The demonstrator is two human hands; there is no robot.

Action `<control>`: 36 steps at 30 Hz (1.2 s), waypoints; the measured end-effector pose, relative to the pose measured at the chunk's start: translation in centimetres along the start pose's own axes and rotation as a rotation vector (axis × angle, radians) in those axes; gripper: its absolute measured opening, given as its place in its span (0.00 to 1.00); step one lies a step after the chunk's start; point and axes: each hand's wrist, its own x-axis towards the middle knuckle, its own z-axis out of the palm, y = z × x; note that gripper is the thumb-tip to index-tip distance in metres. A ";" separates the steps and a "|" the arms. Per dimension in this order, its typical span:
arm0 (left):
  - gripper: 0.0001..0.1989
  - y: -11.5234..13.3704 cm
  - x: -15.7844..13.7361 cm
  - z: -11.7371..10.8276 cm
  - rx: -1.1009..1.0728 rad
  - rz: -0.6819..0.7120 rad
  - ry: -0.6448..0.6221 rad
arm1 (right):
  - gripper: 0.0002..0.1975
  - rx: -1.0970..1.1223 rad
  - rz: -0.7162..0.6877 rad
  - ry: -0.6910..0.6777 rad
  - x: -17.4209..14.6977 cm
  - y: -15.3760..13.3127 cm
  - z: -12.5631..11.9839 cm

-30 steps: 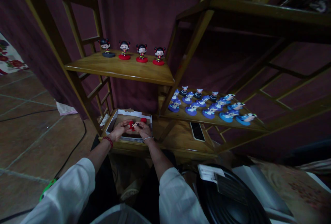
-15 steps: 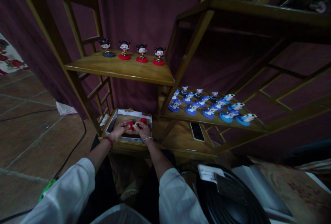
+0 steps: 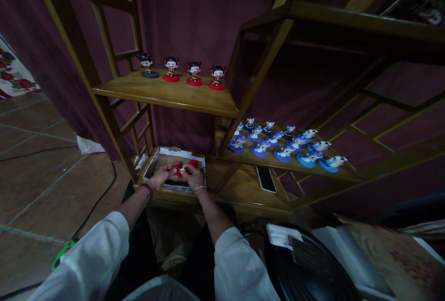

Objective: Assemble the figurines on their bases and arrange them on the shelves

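Over a shallow cardboard box (image 3: 155, 158) on the lowest board, both my hands meet around small parts. My left hand (image 3: 162, 175) pinches a red round base (image 3: 177, 169). My right hand (image 3: 193, 176) has its fingers closed on a small figurine (image 3: 183, 169), dark and pale in colour, held against that base. Whether the two parts are joined, I cannot tell. Another red base (image 3: 193, 163) lies in the box just beyond my right fingers.
On the upper left shelf (image 3: 163, 94) stand several black-haired figurines (image 3: 193, 73). Several blue and purple figurines (image 3: 285, 150) fill the right shelf. A phone (image 3: 266, 179) lies on the lower board. A black round stool-like object (image 3: 309, 264) is at lower right, and a cable (image 3: 100, 199) crosses the floor.
The view has shifted slightly, so the shelves appear a little further right and lower. Both hands stay together over the box, with only slight finger movement.
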 end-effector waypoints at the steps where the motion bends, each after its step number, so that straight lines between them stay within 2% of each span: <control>1: 0.19 -0.1 0.1 0.0 0.001 -0.006 0.009 | 0.11 -0.005 -0.009 -0.001 0.0 0.0 0.0; 17: 0.15 -0.2 0.3 0.0 0.004 -0.065 0.037 | 0.10 -0.053 -0.032 -0.033 -0.3 -0.8 -0.4; 30: 0.11 -0.1 0.4 -0.2 0.058 -0.091 -0.024 | 0.11 -0.111 -0.071 -0.069 -0.8 -1.8 -0.7; 36: 0.11 -0.3 0.5 -0.3 0.067 -0.116 0.005 | 0.11 -0.114 -0.079 -0.072 -0.7 -1.7 -0.6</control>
